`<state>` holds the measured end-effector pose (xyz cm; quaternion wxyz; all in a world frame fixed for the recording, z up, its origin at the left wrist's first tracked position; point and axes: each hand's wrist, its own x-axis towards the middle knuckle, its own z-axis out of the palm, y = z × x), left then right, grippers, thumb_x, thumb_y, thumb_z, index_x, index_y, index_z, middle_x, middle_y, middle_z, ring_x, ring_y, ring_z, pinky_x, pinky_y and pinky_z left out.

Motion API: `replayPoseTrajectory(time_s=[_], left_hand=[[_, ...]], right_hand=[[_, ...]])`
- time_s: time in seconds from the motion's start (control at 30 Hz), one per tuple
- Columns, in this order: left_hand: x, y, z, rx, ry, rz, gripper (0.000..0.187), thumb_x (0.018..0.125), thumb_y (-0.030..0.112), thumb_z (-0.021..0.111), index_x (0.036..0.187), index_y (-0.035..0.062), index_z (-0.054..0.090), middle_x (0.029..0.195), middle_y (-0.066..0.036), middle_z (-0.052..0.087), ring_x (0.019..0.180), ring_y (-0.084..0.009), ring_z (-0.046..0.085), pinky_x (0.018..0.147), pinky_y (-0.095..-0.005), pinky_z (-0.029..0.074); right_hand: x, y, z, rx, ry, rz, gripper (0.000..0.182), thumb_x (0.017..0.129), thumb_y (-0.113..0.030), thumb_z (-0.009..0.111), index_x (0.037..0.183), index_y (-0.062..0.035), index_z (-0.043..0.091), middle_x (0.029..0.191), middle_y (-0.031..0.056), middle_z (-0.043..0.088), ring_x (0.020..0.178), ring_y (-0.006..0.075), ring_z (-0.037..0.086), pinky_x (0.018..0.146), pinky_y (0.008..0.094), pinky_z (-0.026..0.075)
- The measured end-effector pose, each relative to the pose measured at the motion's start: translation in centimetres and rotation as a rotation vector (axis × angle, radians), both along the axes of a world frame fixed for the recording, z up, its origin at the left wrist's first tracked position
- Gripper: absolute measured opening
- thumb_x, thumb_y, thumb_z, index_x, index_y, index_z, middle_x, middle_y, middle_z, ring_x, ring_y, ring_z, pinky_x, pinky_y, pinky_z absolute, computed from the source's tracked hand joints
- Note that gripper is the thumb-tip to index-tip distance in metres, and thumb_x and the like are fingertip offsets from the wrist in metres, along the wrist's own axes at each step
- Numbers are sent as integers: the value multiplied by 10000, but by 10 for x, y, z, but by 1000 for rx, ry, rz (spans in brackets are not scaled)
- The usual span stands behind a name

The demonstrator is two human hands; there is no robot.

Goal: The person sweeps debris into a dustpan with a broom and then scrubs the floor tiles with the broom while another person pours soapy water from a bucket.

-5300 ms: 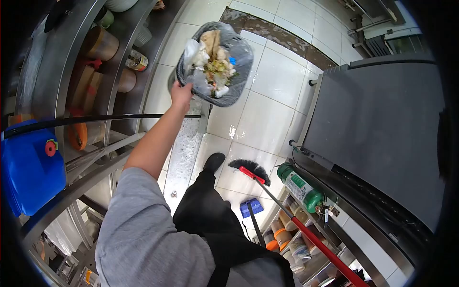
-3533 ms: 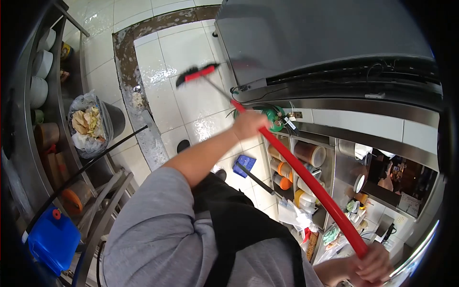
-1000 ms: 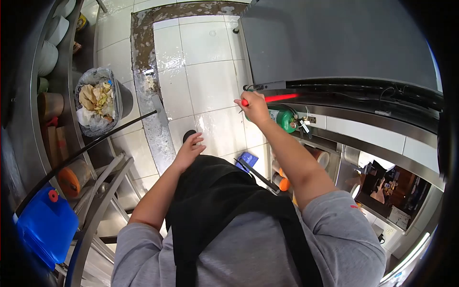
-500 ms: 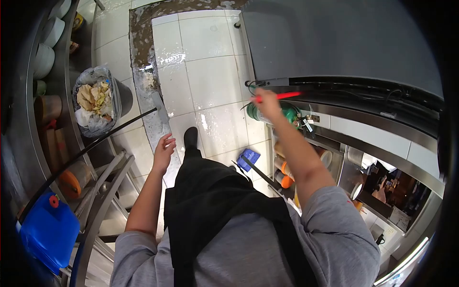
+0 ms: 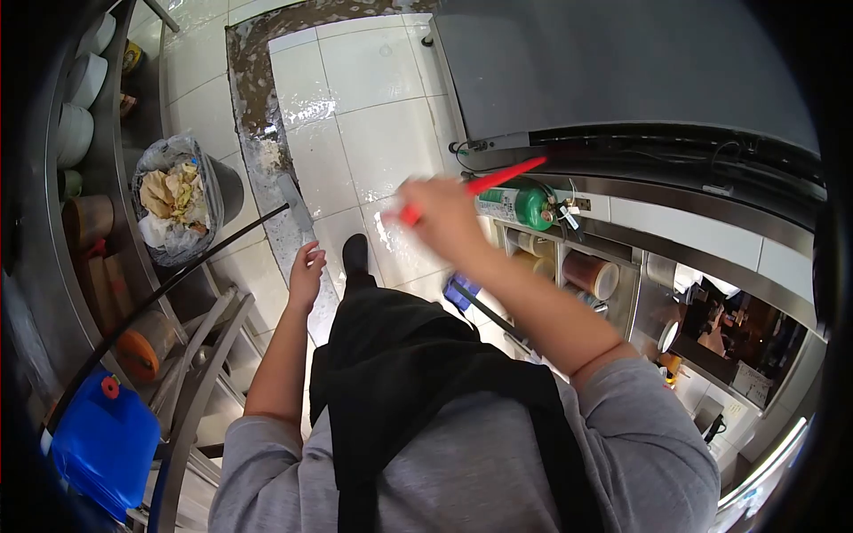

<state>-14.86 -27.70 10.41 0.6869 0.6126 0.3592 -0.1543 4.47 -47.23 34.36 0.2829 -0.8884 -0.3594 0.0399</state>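
Observation:
My right hand (image 5: 442, 218), smeared by motion, is closed around a long red tool (image 5: 508, 178). The tool's thin end points up and right, and its other end sticks out at the left of my fist. Its exact kind is not clear. Above the floor on the left hangs my left hand (image 5: 306, 271), fingers loosely bent and apart, with nothing in it. Just beyond its fingertips, a squeegee-like head (image 5: 295, 201) on a long black pole (image 5: 209, 253) rests on the wet channel in the floor.
A bin (image 5: 229, 191) lined with plastic and filled with scraps stands left. A blue jerrycan (image 5: 107, 449) is at lower left by metal shelves. Right are a green gas cylinder (image 5: 531, 207), a blue dustpan-like item (image 5: 460, 291) and a large grey appliance (image 5: 622, 71). The tiles (image 5: 378, 151) are wet.
My right hand has moved left and toward me, away from the grey appliance, carrying the red tool. My left hand has barely moved. The view has shifted slightly.

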Motion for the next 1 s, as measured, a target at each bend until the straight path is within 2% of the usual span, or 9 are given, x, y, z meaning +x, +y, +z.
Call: replayPoseTrajectory(time_s=[0.1, 0.27, 0.47, 0.5, 0.6, 0.63, 0.83, 0.93, 1.0], left_hand=[[-1, 5, 10, -23, 6, -47, 403, 912, 232, 568, 1290, 129, 475, 1082, -47, 583, 966, -152, 559, 830, -307, 436], [-30, 15, -11, 41, 58, -41, 347, 917, 192, 552, 1251, 106, 516, 1027, -56, 592, 895, -146, 565, 785, -276, 446], [54, -17, 21, 171, -323, -182, 309, 899, 134, 579, 1204, 96, 547, 1030, -85, 613, 913, -167, 589, 785, -286, 478], [79, -30, 40, 105, -378, -220, 308, 907, 129, 569, 1211, 86, 543, 1072, -82, 603, 955, -165, 582, 837, -291, 462], [149, -67, 112, 6, -563, -355, 312, 907, 114, 572, 1213, 65, 536, 1108, -80, 597, 1024, -160, 570, 880, -295, 460], [168, -82, 132, -35, -635, -378, 341, 897, 129, 591, 1226, 67, 524, 1141, -90, 579, 1057, -174, 556, 873, -292, 465], [212, -161, 246, 203, -955, -389, 552, 822, 272, 697, 1302, 122, 468, 1339, -153, 416, 1164, -289, 478, 874, -309, 473], [208, -184, 267, 353, -1119, -135, 470, 774, 329, 725, 1135, 77, 563, 1165, -190, 555, 1054, -333, 567, 884, -388, 470], [205, -185, 269, 154, -758, -424, 308, 773, 334, 714, 925, 91, 604, 918, -141, 641, 869, -313, 621, 744, -409, 482]], right_hand=[[68, -66, -58, -76, -56, -152, 341, 722, -265, 763, 746, -65, 487, 599, 90, 515, 578, 299, 534, 572, 387, 431], [54, -24, -22, -74, 8, -79, 404, 729, -340, 755, 758, -65, 460, 600, 78, 484, 562, 280, 521, 537, 354, 438], [46, 93, 178, 166, -143, 103, 407, 769, -418, 703, 789, -63, 506, 644, 109, 571, 593, 276, 600, 555, 365, 477], [56, 97, 214, -121, -204, 26, 295, 835, -388, 651, 972, -128, 634, 644, 33, 603, 567, 177, 586, 538, 307, 460], [47, 102, 319, 145, -377, 11, 502, 930, -485, 480, 1075, -11, 556, 683, 43, 577, 633, 113, 576, 621, 252, 488], [51, 110, 338, 225, -429, -164, 397, 952, -423, 485, 905, -34, 552, 622, -5, 527, 566, 76, 579, 586, 207, 479], [56, 55, 458, 480, -376, 23, 448, 945, -493, 434, 738, -97, 466, 552, -21, 449, 463, 86, 463, 461, 233, 406], [40, 13, 492, 600, -228, 61, 492, 941, -528, 408, 655, -128, 422, 517, -28, 409, 412, 90, 405, 398, 246, 369], [23, -31, 506, 597, 196, 322, 545, 913, -603, 369, 575, -185, 276, 491, -57, 264, 406, 70, 272, 391, 223, 288]])
